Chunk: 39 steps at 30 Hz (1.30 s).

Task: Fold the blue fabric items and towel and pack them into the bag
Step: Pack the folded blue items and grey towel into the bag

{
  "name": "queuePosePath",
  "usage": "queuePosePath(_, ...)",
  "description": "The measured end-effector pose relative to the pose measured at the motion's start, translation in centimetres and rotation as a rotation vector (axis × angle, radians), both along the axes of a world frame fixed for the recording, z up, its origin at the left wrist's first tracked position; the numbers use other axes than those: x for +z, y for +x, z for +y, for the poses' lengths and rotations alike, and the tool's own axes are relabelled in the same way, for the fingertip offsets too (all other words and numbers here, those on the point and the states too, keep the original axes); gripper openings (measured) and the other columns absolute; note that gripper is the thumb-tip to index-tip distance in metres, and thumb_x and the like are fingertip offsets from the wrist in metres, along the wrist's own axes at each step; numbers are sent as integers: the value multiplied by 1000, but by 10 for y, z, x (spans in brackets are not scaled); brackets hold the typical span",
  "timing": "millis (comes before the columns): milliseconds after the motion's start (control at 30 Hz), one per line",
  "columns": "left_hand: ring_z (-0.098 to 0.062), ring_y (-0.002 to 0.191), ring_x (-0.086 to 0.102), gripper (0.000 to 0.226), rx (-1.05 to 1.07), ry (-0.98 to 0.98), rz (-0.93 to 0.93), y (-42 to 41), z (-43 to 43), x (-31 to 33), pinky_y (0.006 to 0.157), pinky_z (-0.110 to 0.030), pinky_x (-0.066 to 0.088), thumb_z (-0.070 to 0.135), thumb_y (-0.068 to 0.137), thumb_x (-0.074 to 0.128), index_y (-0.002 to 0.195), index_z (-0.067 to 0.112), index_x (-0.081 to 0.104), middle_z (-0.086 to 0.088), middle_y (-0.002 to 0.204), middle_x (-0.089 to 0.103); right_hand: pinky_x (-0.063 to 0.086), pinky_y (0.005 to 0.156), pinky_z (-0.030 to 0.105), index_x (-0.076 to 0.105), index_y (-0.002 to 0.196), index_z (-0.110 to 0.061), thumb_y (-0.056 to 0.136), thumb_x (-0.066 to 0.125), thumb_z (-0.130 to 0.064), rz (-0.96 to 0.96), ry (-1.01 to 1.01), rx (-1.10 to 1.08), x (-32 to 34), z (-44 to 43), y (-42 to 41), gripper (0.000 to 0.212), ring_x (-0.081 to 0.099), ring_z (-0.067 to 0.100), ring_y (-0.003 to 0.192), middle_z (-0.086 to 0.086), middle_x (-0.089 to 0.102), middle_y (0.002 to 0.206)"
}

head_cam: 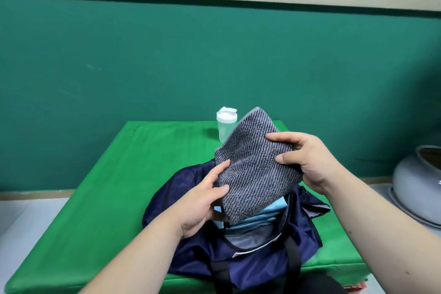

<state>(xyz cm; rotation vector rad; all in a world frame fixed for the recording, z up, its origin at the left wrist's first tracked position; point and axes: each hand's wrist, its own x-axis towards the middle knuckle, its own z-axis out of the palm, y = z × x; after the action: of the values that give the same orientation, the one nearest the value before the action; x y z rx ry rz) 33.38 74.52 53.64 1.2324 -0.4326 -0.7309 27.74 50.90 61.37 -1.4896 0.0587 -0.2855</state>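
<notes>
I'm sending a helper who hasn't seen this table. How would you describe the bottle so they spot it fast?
Start at the green table. Near its far edge, behind the navy bag and the grey striped towel held over it, stands the bottle. It alone is hard and clear, with a white flip-top cap.

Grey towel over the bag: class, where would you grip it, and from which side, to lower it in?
Grip its opposite edges, one hand from each side, as the left hand and right hand do. The towel is folded and tilted above the open bag and blue fabric; pinching both edges likely keeps the fold shut.
</notes>
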Motion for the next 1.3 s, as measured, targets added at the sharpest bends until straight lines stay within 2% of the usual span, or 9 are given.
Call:
queuePosePath(133, -27, 120, 61, 59, 127, -73, -122, 6, -2, -5, 110, -50, 42, -10, 91, 56, 135, 30, 58, -9, 133, 63, 61, 75, 32, 77, 99, -11, 75, 52, 30, 9, 61, -29, -10, -10, -3, 54, 71, 24, 89, 13, 75, 107)
queuePosePath(233, -29, 119, 61, 61, 238, -38, -268, 13, -2, -6, 110, -45, 43, -2, 74, 71, 124, 33, 68, -13, 138, 55, 61, 70, 33, 79, 95, -14, 75, 53, 30, 22, 70, -57, -22, -15, -4, 54, 71, 25, 86, 12, 75, 105)
queuePosePath(400, -6, 111, 59, 65, 313, 242, -608, 17, -2, -5, 98, -19, 46, 7, 74, 70, 114, 57, 63, 9, 139, 41, 54, 86, 54, 78, 98, -21, 76, 62, 25, 70, -71, -102, -51, -20, -4, 53, 65, 32, 83, 23, 72, 104)
queuePosePath(533, 11, 107, 50, 66, 298, 474, -796, 7, 2, -16, 88, -7, 43, -1, 83, 64, 122, 51, 54, 24, 135, 32, 56, 92, 49, 73, 98, -34, 75, 71, 14, 145, -279, -130, -87, -19, -3, 53, 69, 23, 92, 12, 72, 111)
queuePosePath(667, -2, 93, 58, 66, 247, 687, -876, -4, 3, -44, 88, -19, 49, 9, 86, 64, 134, 51, 47, 27, 138, 22, 48, 102, 40, 63, 102, -45, 72, 76, 2, 185, -512, -158, -132, -16, -3, 57, 62, 7, 105, -15, 66, 112)
queuePosePath(800, -1, 122, 48, 63, 195, 770, -907, -11, -4, -57, 95, -7, 35, 15, 92, 62, 143, 46, 41, 20, 149, 14, 40, 102, 24, 58, 97, -47, 78, 74, 2, 156, -661, -168, -145, -17, -4, 56, 55, -2, 106, -22, 57, 113)
queuePosePath(900, -4, 122, 50, 63, 178, 830, -938, -10, -5, -60, 94, -14, 42, 18, 94, 61, 145, 46, 36, 19, 152, 11, 34, 98, 15, 51, 98, -48, 83, 74, -6, 159, -782, -120, -145, -19, -4, 49, 51, -1, 112, -27, 51, 116)
queuePosePath(1100, -8, 103, 60, 62, 117, 964, -1005, -8, -1, -58, 87, -22, 47, 28, 94, 60, 145, 47, 32, 12, 152, 13, 40, 100, 25, 42, 109, -45, 85, 73, -23, 178, -931, -58, -150, -26, -7, 45, 52, 3, 113, -21, 50, 118)
queuePosePath(1300, -25, 113, 56, 62, 13, 1188, -1311, -5, 8, -47, 101, -35, 42, 47, 96, 50, 152, 44, 22, -1, 152, 25, 45, 97, 31, 37, 121, -40, 81, 76, -36, 229, -1018, -46, -143, -43, -20, 55, 54, 5, 107, -18, 50, 120)
